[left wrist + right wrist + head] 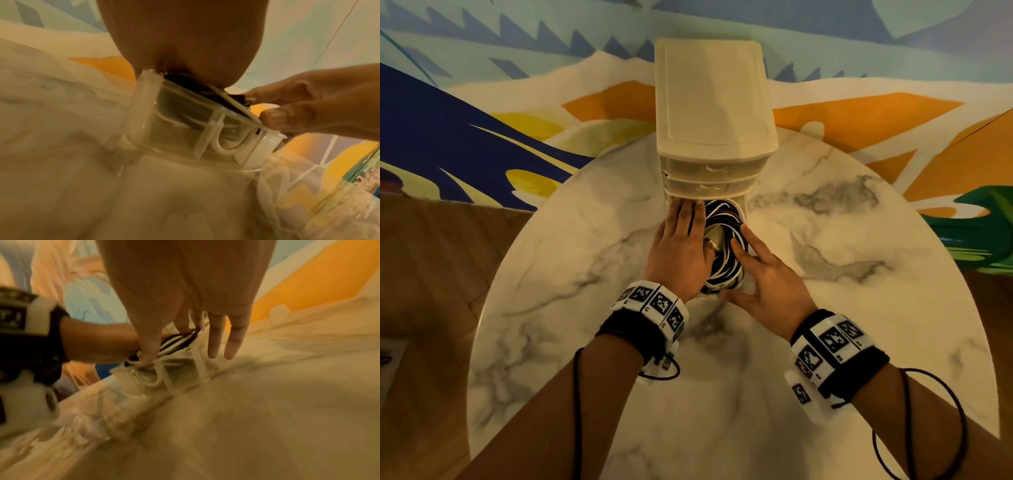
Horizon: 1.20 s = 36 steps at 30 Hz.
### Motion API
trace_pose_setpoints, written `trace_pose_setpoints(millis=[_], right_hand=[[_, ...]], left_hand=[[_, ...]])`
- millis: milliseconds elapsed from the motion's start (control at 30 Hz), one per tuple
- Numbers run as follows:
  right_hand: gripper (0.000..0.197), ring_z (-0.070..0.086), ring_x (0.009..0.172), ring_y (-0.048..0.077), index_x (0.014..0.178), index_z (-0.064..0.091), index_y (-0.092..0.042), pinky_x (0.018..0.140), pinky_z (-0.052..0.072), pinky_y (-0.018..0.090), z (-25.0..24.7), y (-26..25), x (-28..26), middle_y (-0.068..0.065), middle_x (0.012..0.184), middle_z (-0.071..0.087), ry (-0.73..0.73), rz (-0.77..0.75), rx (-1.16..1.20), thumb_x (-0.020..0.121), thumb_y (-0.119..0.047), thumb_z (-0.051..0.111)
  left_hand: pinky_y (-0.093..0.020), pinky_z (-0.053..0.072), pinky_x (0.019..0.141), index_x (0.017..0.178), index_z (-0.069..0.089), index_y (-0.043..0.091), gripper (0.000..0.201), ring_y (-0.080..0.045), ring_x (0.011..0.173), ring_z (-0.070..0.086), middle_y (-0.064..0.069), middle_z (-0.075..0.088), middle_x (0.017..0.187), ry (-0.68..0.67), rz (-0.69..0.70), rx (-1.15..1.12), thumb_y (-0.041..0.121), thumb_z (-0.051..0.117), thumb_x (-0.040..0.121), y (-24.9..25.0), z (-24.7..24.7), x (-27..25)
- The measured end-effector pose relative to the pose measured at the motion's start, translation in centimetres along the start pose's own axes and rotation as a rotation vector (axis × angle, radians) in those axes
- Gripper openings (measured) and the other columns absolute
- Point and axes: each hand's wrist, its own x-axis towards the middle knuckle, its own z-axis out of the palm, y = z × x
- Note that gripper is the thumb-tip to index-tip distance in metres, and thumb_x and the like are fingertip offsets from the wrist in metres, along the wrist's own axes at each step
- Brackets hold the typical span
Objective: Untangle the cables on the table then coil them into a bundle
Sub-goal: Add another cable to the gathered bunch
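Note:
A coil of black, white and purple cables (726, 240) lies inside the pulled-out bottom drawer (747, 286) of a cream plastic drawer unit (712, 102). My left hand (681, 246) lies flat on the coil's left side, fingers straight toward the unit. My right hand (767, 270) rests on the coil's right side with straight fingers, its thumb along the drawer's front rim. In the right wrist view the thumb presses the cables (176, 342) down into the clear drawer (180, 374), and two fingers hang outside its wall. The left wrist view shows the drawer (185, 133) under my palm (180, 40).
The unit stands at the far middle of a round marble table (859, 308); its two upper drawers are shut. A painted wall rises behind it. Wooden floor shows at the left. Black cords hang from both wrist bands.

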Motion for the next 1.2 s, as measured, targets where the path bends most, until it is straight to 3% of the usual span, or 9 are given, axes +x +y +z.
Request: trace_pose_setpoints(millis=[67,133,400,500,633,800,967,1200], right_hand=[[0.073,0.053,0.12,0.021,0.145,0.037,-0.023,0.093,0.048,0.033,-0.4,-0.1,0.4,-0.009,0.159,0.013,0.019,0.002,0.004,0.082,-0.047,0.065],[0.069,0.051,0.123,0.021,0.141,0.043,-0.021,0.094,0.049,0.037,-0.6,-0.1,0.7,-0.006,0.156,0.021,0.038,-0.005,-0.016,0.082,-0.046,0.066],[0.066,0.049,0.12,0.03,0.135,0.051,-0.017,0.092,0.048,0.046,0.0,-0.9,0.8,0.002,0.149,0.037,0.118,0.036,-0.124,0.078,-0.044,0.07],[0.069,0.046,0.123,0.029,0.135,0.05,-0.018,0.096,0.046,0.046,-0.4,-1.1,1.2,0.002,0.149,0.035,0.097,0.048,-0.081,0.075,-0.046,0.071],[0.1,0.043,0.128,0.029,0.145,0.034,-0.024,0.103,0.042,0.044,-0.8,-1.3,0.9,0.001,0.154,0.023,0.007,0.03,-0.012,0.06,-0.069,0.063],[0.098,0.042,0.13,0.026,0.145,0.035,-0.02,0.102,0.044,0.044,0.1,-0.9,0.8,-0.001,0.156,0.019,0.041,0.027,0.033,0.064,-0.058,0.074],[0.094,0.034,0.137,0.022,0.147,0.031,-0.021,0.106,0.04,0.035,-0.1,-0.8,1.0,-0.005,0.157,0.013,0.011,0.052,0.078,0.07,-0.05,0.076],[0.091,0.043,0.13,0.025,0.146,0.031,-0.025,0.1,0.045,0.038,-0.4,-1.9,0.9,-0.007,0.156,0.011,0.002,0.096,0.13,0.07,-0.042,0.077]], left_hand=[[-0.043,0.017,0.117,0.15,0.01,0.012,0.066,-0.023,0.147,0.001,-0.009,0.011,0.158,-0.007,0.0,0.008,0.032,0.037,0.094,0.0,-0.1,0.0],[-0.043,0.016,0.118,0.15,0.009,0.012,0.066,-0.022,0.147,0.0,-0.008,0.01,0.159,-0.015,-0.001,0.018,0.032,0.037,0.094,0.0,-0.1,0.0],[-0.043,0.013,0.117,0.15,0.009,0.013,0.065,-0.022,0.147,-0.001,-0.007,0.01,0.159,-0.005,-0.01,0.018,0.032,0.037,0.095,0.0,-0.1,0.1],[-0.044,0.014,0.117,0.15,0.009,0.014,0.063,-0.021,0.147,0.0,-0.005,0.01,0.159,-0.004,-0.011,0.02,0.031,0.036,0.095,-0.1,-0.2,0.2],[-0.045,0.014,0.117,0.15,0.007,0.017,0.063,-0.02,0.147,0.0,-0.003,0.01,0.159,-0.01,-0.027,0.025,0.03,0.035,0.095,-0.2,0.0,0.2],[-0.044,0.015,0.117,0.15,0.007,0.017,0.064,-0.02,0.147,0.0,-0.003,0.01,0.159,-0.012,-0.029,0.032,0.032,0.036,0.095,-0.1,-0.1,0.3],[-0.043,0.017,0.117,0.151,0.007,0.016,0.068,-0.019,0.147,-0.001,-0.004,0.008,0.159,-0.024,-0.021,0.025,0.033,0.038,0.093,-0.3,-0.2,0.5],[-0.043,0.019,0.117,0.151,0.006,0.016,0.069,-0.019,0.147,0.0,-0.004,0.008,0.159,-0.03,-0.013,0.034,0.034,0.038,0.092,-0.4,-0.2,0.5]])
